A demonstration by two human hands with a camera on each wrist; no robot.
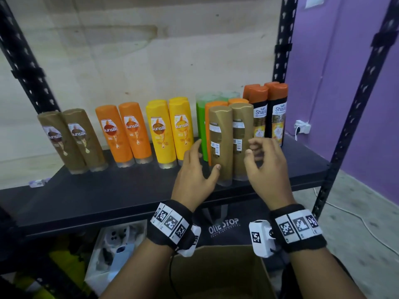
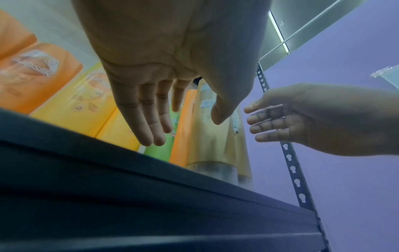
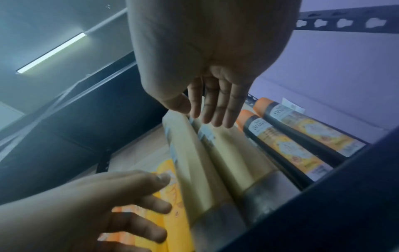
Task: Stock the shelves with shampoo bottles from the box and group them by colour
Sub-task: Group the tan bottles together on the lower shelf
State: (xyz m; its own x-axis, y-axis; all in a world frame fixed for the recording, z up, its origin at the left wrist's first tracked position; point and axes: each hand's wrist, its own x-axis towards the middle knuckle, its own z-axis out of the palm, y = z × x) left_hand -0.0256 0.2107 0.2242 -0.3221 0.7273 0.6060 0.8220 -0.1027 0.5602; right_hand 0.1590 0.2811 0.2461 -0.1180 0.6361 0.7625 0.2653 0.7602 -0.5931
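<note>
Two gold-brown shampoo bottles, the left one (image 1: 221, 134) and the right one (image 1: 241, 130), stand with their back labels towards me at the front of the black shelf (image 1: 108, 190). They stand before green (image 1: 200, 126) and orange bottles. My left hand (image 1: 208, 154) is spread beside the left one (image 3: 194, 170), its thumb touching the bottle's front. My right hand (image 1: 251, 147) hovers with relaxed fingers by the right one (image 3: 233, 162), gripping nothing. The wrist views show straight fingers on the left hand (image 2: 185, 129) and the right hand (image 3: 198, 116). Further left stand brown (image 1: 73, 139), orange (image 1: 123, 132) and yellow (image 1: 170, 130) groups.
Black bottles with orange caps (image 1: 276, 113) stand at the shelf's right end by the perforated upright (image 1: 354, 126). An open cardboard box (image 1: 216, 272) sits below my wrists, before a dark bag (image 1: 224, 227). A lower shelf holds clutter (image 1: 116, 251). Bare shelf surface lies front left.
</note>
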